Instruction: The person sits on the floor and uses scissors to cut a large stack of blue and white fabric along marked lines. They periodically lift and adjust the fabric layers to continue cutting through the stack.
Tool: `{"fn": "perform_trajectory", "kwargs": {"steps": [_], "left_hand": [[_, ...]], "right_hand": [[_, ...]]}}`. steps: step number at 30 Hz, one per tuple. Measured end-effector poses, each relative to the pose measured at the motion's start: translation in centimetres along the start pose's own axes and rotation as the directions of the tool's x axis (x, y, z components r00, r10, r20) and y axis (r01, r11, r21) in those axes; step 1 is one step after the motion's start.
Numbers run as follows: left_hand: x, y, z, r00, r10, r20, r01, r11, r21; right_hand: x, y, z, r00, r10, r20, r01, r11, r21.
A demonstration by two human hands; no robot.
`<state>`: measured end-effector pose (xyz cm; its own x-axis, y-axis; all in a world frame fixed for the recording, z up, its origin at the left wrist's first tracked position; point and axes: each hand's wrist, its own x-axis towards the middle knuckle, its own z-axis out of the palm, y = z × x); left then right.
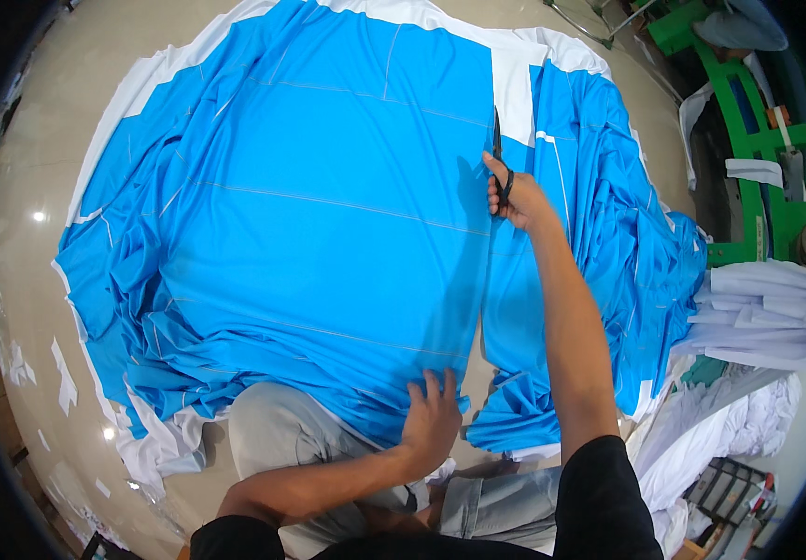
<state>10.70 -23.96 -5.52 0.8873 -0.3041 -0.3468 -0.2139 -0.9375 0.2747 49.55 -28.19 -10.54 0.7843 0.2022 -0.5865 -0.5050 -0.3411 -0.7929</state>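
A large sheet of bright blue fabric (347, 243) with thin white lines and white borders lies spread over the floor in front of my knees, rumpled at both sides. My right hand (518, 194) is closed round the handles of black scissors (497, 135), whose blades point away from me at a white patch (513, 93) near the far edge. From the scissors a slit runs back toward me, widening into a gap near my left hand (433, 418). That hand rests on the near part of the blue sheet, beside the slit, fingers spread.
At the right stands a green metal frame (753, 219), with white cloth (757, 313) heaped below it. A grey crate (728, 490) sits at the lower right. White scraps (64, 378) lie on the tiled floor (39, 271) at the left. Metal legs (608, 37) stand at the far right.
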Motion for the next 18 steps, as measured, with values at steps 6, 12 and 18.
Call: {"fn": "perform_trajectory", "kwargs": {"steps": [6,12,18], "left_hand": [[0.1,-0.2,0.1,1.0,0.014,0.001,-0.014,0.999,-0.043],[0.5,-0.3,-0.3,1.0,-0.001,0.011,0.001,0.998,-0.057],[0.4,-0.7,-0.3,1.0,-0.002,-0.012,0.001,0.997,-0.082]], "right_hand": [[1.1,-1.6,-0.2,0.998,0.063,-0.005,-0.062,0.993,0.095],[3.1,-2.6,-0.3,1.0,0.019,-0.002,-0.019,0.999,0.045],[3.8,-3.8,0.3,0.999,0.049,0.0,-0.049,0.992,0.119]]}}
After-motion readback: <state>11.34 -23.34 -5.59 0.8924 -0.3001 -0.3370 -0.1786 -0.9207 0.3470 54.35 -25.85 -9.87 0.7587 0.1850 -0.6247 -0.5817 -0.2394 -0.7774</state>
